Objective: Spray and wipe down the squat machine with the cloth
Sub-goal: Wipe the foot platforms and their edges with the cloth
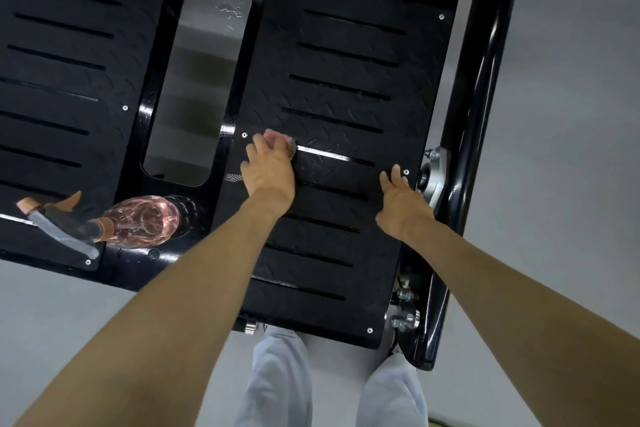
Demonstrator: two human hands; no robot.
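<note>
Squat machine [149,118]: glossy black frame seen from above, carrying two matte black footplates with a diamond tread, long narrow slots and small silver screws at the corners.
Right footplate [346,97]: one slot near its middle catches a bright streak of light.
Cloth [276,136]: pink, bunched small, with a grey mesh patch on its right side; it lies on the right footplate near the left edge, about halfway along.
Left hand [270,173]: palm down on the cloth, fingers [259,146] curled over it and gripping it against the tread.
Right hand [403,208]: at the right edge of the same footplate, fingers [396,173] spread and straight, holding nothing.
Spray bottle [145,220]: clear pinkish body, dark trigger head, orange nozzle; it lies on its side at the near right corner of the left footplate [69,45].
Droplets [228,12]: wet specks on the grey floor [571,80] between the footplates, towards their far ends.
Trousers [277,378]: pale, below the near edge.
</note>
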